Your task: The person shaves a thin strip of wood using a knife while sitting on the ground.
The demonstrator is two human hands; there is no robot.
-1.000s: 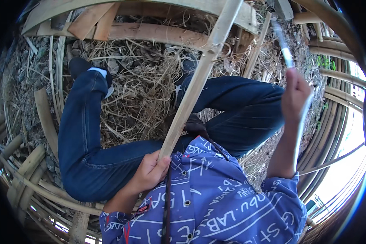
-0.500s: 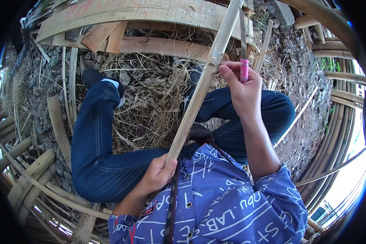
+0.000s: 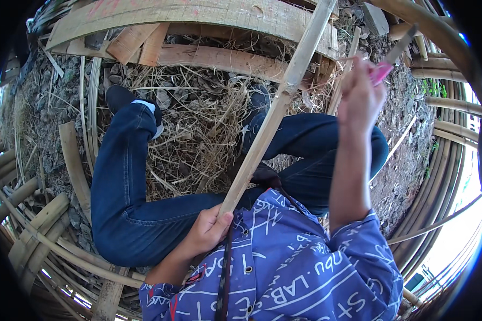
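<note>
A long split bamboo strip (image 3: 262, 127) slants from my lap up over the wooden plank at the top, with a node partway along it. Close to my waist, my left hand (image 3: 211, 230) is closed around its lower end. My right hand (image 3: 361, 96) is raised over my right knee, apart from the strip and slightly blurred. It grips a knife (image 3: 380, 74) by the pink handle, and the blade points up and to the right. The handle is partly hidden by my fingers.
A thick wooden plank (image 3: 198, 15) spans the top, with short boards (image 3: 139, 45) beneath it. Bamboo shavings (image 3: 198, 128) litter the ground between my legs. Bamboo poles (image 3: 455, 104) line the right side, and a bamboo frame (image 3: 43, 227) stands at the lower left.
My right hand has moved off the strip, up and to the right, and the knife has tilted rightward. My left hand keeps its hold; the strip's upper end has shifted slightly right.
</note>
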